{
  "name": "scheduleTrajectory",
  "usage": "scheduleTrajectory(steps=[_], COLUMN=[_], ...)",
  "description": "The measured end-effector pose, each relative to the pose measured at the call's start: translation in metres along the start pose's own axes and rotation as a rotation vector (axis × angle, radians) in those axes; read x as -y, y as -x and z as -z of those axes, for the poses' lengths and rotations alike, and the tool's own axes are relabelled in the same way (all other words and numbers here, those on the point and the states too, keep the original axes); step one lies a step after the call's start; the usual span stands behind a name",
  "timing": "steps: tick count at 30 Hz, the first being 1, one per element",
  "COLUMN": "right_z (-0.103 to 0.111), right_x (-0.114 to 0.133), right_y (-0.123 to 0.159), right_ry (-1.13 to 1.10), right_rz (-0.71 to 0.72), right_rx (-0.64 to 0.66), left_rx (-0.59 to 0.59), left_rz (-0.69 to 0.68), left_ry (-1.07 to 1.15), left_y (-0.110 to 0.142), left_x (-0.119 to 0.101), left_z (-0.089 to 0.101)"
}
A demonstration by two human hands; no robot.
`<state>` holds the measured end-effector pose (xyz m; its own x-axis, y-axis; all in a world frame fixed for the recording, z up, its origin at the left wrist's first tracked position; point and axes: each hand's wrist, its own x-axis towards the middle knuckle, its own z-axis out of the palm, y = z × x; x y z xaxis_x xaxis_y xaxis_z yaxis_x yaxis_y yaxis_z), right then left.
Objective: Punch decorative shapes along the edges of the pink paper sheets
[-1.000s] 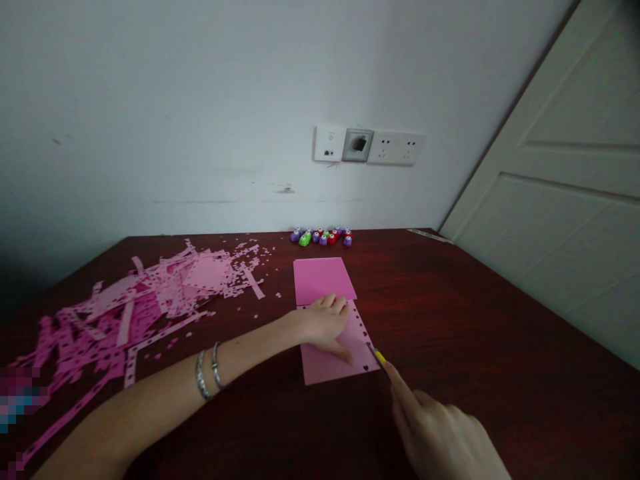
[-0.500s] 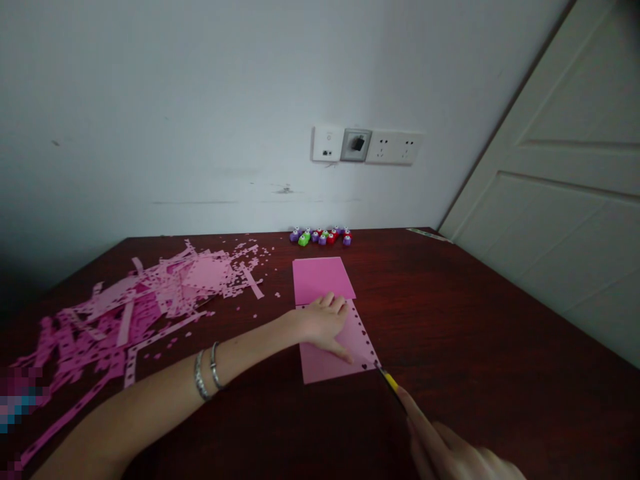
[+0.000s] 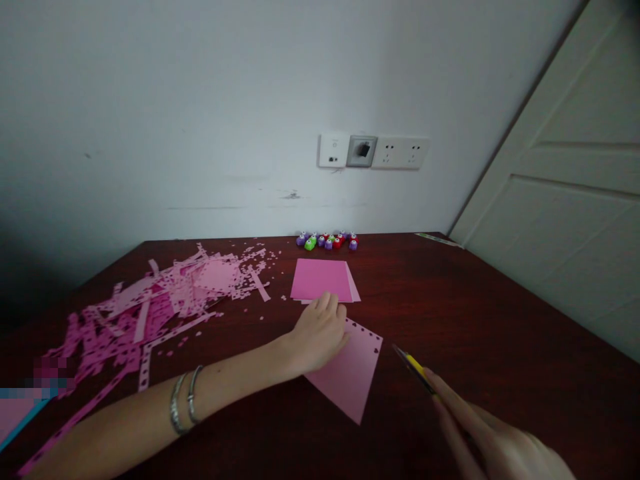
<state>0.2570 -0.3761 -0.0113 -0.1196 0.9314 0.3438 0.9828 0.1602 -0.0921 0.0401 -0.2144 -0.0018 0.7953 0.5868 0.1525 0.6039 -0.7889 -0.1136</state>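
My left hand (image 3: 320,335) has its fingers bunched at the upper left edge of a light pink paper sheet (image 3: 350,380), which lies turned on the table. Small heart-shaped holes run along the sheet's upper right edge; its left part is hidden under my hand. Behind it lies a small stack of square paper (image 3: 320,279), darker pink on top, a lighter sheet sticking out beneath. To the right, my right hand (image 3: 493,427) is closed round a slim pointed tool (image 3: 413,363) with a grey tip and a yellow and dark body. Its tip is apart from the sheet.
A heap of pink paper strips and scraps (image 3: 170,293) spreads over the left of the dark red table (image 3: 450,300). Several small coloured paper punches (image 3: 330,241) stand by the wall. A pink item with a blue edge (image 3: 25,417) shows at the lower left.
The light pink sheet has turned and moved slightly right. My left hand has gone from lying flat to bunched fingers. My right hand has drawn the tool's tip away from the sheet.
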Motion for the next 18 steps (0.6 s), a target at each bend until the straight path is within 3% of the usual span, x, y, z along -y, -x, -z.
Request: scheduleTrajectory(steps=[3,5,13,18], right_z=[-0.002,-0.005,-0.015,-0.024], right_x=[0.003,0.004,0.013,0.024], right_y=[-0.009,-0.015,-0.039,-0.048], right_ry=[0.008,0.003,-0.183,-0.222], right_rz=[-0.038,-0.063,-0.115,-0.111], right_rx=[-0.022,-0.03,0.017,0.083], left_rx=[-0.005,0.031,0.045,0.033], left_rz=[-0.326,-0.421,-0.122,-0.127], left_ry=[0.082,0.133,0.174,0.224], left_y=[0.007,0.011,0.021,0.018], left_x=[0.005,0.009,-0.002,-0.004], left_z=[-0.002,-0.007,-0.014,-0.019])
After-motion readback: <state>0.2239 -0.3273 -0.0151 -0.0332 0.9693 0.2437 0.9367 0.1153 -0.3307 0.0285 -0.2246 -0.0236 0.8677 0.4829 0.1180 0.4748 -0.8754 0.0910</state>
